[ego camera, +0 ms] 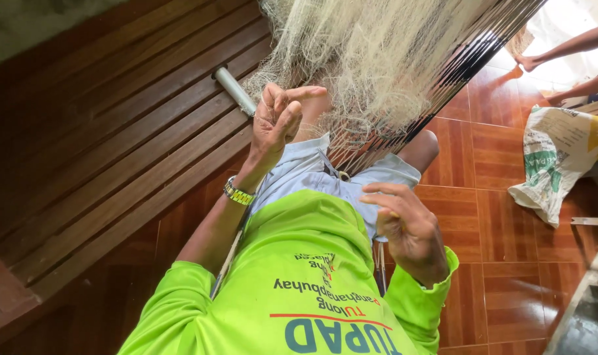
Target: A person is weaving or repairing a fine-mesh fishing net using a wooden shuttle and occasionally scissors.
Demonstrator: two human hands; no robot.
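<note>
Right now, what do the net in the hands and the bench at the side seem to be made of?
The net looks like fine, pale synthetic line, perhaps nylon: thin, slightly glossy strands bunched in a tangled mass. The bench appears to be dark wood with a smooth stained finish: long slats showing grain and gaps between them.

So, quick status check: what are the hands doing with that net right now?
Left hand raised, fingers pinching fine strands of the pale fishing net. Right hand loosely curled above the lap, what its grip holds unclear. Net draped over the knees; nothing blocking.

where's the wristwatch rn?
Head view, left of centre: the watch is on the left hand's wrist, between the wooden bench and the green shirt.
</note>
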